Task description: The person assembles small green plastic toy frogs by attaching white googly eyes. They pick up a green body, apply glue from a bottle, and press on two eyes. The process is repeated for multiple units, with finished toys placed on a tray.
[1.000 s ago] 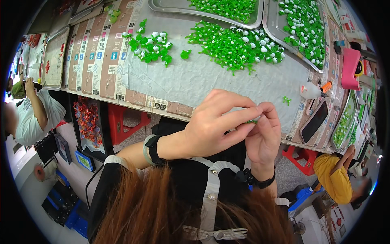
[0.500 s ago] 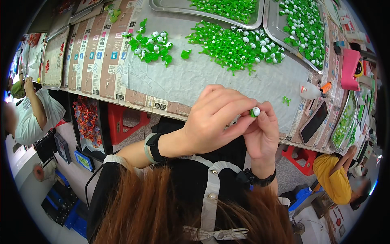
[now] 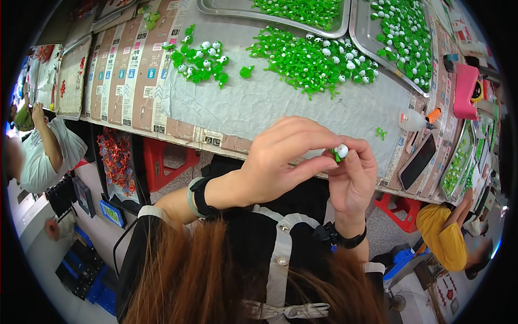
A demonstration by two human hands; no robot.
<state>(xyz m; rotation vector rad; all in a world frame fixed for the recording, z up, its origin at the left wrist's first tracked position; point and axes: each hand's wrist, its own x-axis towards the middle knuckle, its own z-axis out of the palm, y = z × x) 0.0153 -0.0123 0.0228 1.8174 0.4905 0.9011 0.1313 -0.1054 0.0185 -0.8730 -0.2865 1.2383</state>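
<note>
A small green plastic figure with a white ball-shaped head (image 3: 341,151) is held up between my two hands, in front of the table's near edge. My right hand (image 3: 353,181) pinches it between thumb and bent fingers. From the left, the thumb and index finger of my left hand (image 3: 280,156) close around its other side; the contact is partly hidden. Beyond my hands lies a large heap of green figures (image 3: 294,62), several with white balls at its right. A smaller group of green-and-white figures (image 3: 202,62) lies to the left, with one piece (image 3: 246,72) apart.
Metal trays (image 3: 345,32) of green parts stand at the back. On the right are a small green piece (image 3: 381,133), a white bottle (image 3: 411,121), a phone (image 3: 417,162) and a pink holder (image 3: 465,92). Red stools (image 3: 162,164) stand below; co-workers sit left and right.
My hands have shifted slightly, and the left thumb and index finger are spread a little wider. The figure has turned, showing more of its white ball. The co-worker at right has moved an arm.
</note>
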